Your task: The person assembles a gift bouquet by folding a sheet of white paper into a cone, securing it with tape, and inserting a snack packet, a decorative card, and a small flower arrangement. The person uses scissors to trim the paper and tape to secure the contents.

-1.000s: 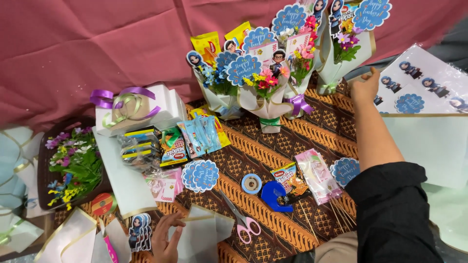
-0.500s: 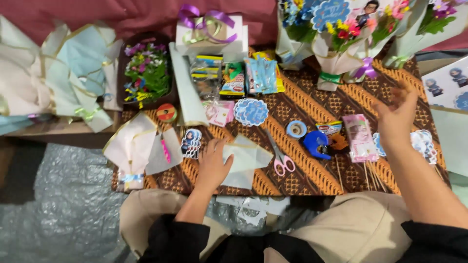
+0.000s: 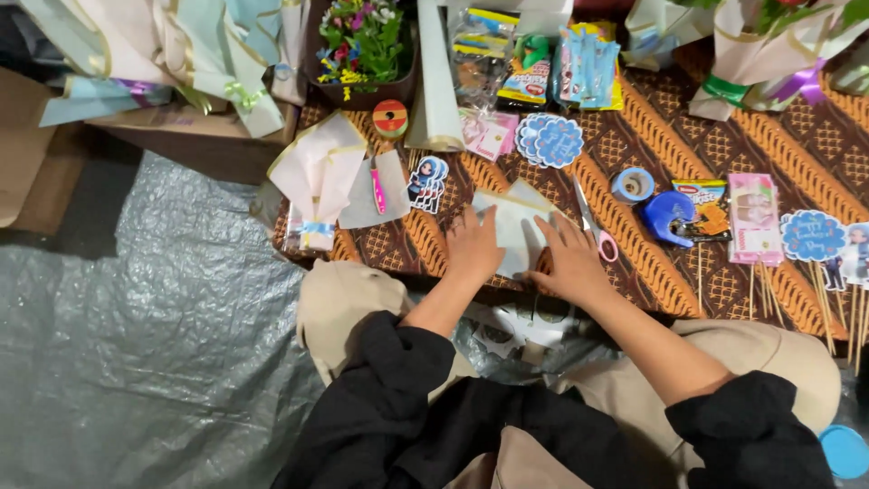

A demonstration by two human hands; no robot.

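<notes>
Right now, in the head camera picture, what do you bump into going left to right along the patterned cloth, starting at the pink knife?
Pink knife → left hand → right hand → pink-handled scissors → blue tape roll → blue tape dispenser → pink packet

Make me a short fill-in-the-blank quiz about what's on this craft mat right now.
Both hands, left hand and right hand, rest on a sheet of ____.
The scissors have ____ handles.
The tape dispenser is coloured ____.
The mat has a brown ____ pattern.

Missing words: paper; pink; blue; batik
</notes>
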